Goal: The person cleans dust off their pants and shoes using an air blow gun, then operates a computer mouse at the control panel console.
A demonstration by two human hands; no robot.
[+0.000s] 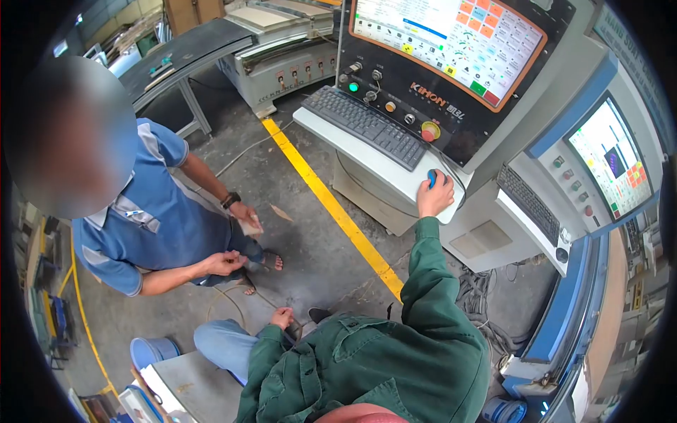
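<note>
My right hand is closed over a blue computer mouse at the right end of a white shelf. Beside it on the same shelf lies a black keyboard. Above them stands a black control panel with a lit screen, several knobs and a red emergency stop button. My left hand rests low near my knee with its fingers curled. Whether anything is inside those fingers is too small to make out.
A person in a blue shirt stands at the left, hands in front. A second console with a keyboard is at the right. Cables lie on the floor by a yellow line. A blue bucket stands lower left.
</note>
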